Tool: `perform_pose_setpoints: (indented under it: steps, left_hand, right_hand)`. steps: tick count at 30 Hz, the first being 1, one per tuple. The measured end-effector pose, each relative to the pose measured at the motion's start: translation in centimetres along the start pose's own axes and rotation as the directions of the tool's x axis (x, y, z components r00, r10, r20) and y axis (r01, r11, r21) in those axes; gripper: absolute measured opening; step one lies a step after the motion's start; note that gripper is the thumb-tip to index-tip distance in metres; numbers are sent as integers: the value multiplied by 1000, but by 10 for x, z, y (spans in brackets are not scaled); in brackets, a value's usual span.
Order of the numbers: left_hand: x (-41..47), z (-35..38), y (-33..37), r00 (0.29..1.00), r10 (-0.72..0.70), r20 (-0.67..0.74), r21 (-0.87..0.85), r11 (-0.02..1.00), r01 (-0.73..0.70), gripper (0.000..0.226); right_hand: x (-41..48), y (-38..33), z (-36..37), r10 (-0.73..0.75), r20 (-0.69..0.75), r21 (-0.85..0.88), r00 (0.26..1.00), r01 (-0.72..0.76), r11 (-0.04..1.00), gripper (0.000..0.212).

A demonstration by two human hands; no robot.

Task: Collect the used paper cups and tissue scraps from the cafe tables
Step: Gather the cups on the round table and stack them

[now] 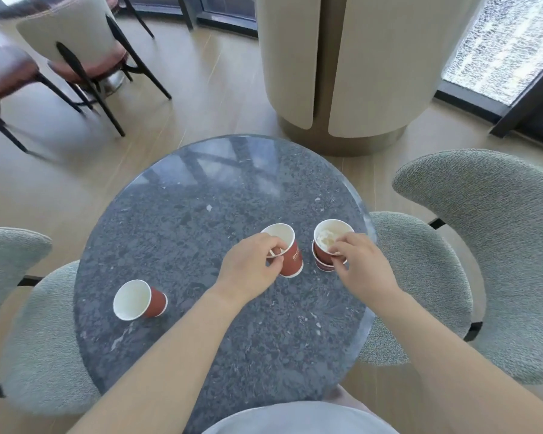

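Round dark speckled counter (201, 245), glossy top.
- Left cup (151, 303): red paper, white inside. Lying on side near left edge of counter, mouth toward camera, untouched, well apart from both hands.
- Middle cup (292, 261): red paper, tilted. Held at rim by left hand (248, 267), fingers (276, 244) curled round rim and wall.
- Cup stack (322, 264): nested red cups, upright near right edge, just beside middle cup. Crumpled white tissue (325, 238) inside top cup. Near rim pinched by right hand (362, 267), fingers narrow.
- Grey-green chairs (483, 245) at both sides.
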State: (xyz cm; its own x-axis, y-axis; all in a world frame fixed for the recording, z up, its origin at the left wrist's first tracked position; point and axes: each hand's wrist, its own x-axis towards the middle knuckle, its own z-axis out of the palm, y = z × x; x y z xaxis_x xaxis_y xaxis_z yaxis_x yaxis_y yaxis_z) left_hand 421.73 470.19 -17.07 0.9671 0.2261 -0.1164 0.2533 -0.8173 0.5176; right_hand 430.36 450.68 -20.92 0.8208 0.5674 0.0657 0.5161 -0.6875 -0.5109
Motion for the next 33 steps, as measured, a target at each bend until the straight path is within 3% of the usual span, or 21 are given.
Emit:
perform_pose_setpoints:
  steps: [6, 15, 25, 33]
  left_hand:
    - [-6, 6, -2, 997, -72, 2, 14, 997, 72, 19]
    - [-27, 2, -20, 981, -193, -35, 23, 981, 194, 20]
    - [-70, -18, -62, 958, -277, -73, -1, 961, 278, 20]
    - [-104, -49, -102, 964, -211, -161, -78, 976, 201, 21]
  right_hand:
    - [0, 7, 12, -37, 167, -22, 985, 41, 999, 13]
    - [9, -4, 25, -144, 222, -17, 964, 152, 988, 15]
    - [-1, -66, 51, -198, 306, 50, 931, 192, 980, 21]
    - [-17, -131, 69, -214, 273, 58, 938, 206, 977, 14]
